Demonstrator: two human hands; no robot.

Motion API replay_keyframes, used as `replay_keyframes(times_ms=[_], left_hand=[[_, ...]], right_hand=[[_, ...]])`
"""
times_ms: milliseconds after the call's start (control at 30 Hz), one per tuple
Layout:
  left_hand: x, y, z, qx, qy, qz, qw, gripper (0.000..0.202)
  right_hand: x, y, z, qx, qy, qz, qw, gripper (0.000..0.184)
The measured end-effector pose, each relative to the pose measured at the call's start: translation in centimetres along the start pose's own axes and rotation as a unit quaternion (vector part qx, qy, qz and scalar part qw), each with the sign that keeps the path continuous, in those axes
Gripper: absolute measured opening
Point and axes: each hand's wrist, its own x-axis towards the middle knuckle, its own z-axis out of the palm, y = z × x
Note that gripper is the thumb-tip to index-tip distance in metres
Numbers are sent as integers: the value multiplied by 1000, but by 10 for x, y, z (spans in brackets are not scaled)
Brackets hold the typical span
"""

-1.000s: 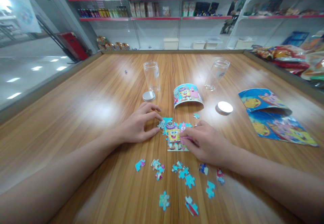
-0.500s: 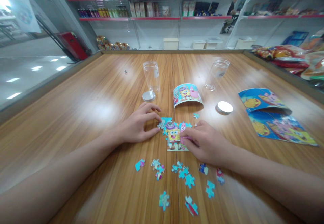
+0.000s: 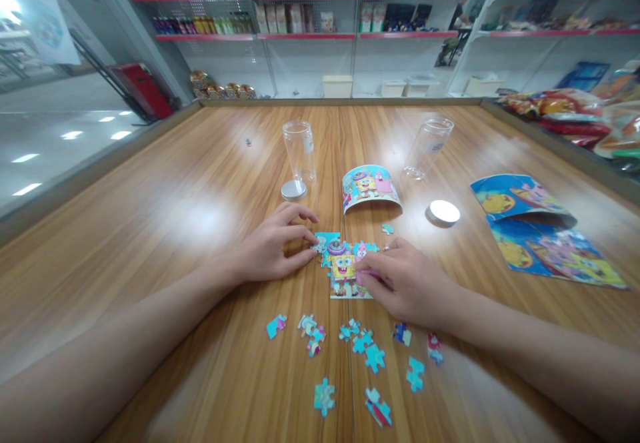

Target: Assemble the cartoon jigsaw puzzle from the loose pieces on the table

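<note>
A partly joined jigsaw puzzle (image 3: pixel 343 268) with a yellow square cartoon figure lies flat on the wooden table. At its left edge, my left hand (image 3: pixel 275 246) rests with fingers apart, the fingertips touching the blue border. My right hand (image 3: pixel 405 281) is pinched over the puzzle's right side, closed on a pink puzzle piece (image 3: pixel 369 273) that the fingers partly cover. Loose puzzle pieces lie nearer to me, among them a light-blue piece (image 3: pixel 375 357) and a greenish-blue piece (image 3: pixel 325 397). Another small piece (image 3: pixel 387 229) sits just beyond my right hand.
Behind the puzzle stands a curved picture card (image 3: pixel 371 186). Two clear jars (image 3: pixel 299 153) are farther back, with a silver lid (image 3: pixel 293 190) and a white-looking lid (image 3: pixel 443 213). Blue picture sheets (image 3: pixel 555 249) lie at right, and snack bags (image 3: pixel 565 113) beyond the table edge.
Almost nothing differs. My left fingertips have shifted very slightly at the puzzle's left edge; my right hand keeps its pinch in the same place.
</note>
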Motion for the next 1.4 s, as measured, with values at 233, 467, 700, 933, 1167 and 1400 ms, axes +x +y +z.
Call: replay_keyframes(times_ms=[233,467,700,933,1167,1400], left_hand=[[0,0,-1,1,5,11,1000,12],[0,-1,1,8,19,12,1000,13],[0,-3,3,12,13,9,1000,13],[0,-6,4,55,1,41,998,12],[5,1,-1,97,-10,95,991,10],[10,9,-5,151,-3,144,978,12]], right_hand=[[-1,2,1,-3,0,3,1000,20],[0,2,1,-8,0,2,1000,19],[0,2,2,-8,-4,3,1000,21],[0,2,1,0,-3,-1,1000,19],[1,1,1,-2,0,-2,1000,19],[0,1,1,-1,-1,-3,1000,17]])
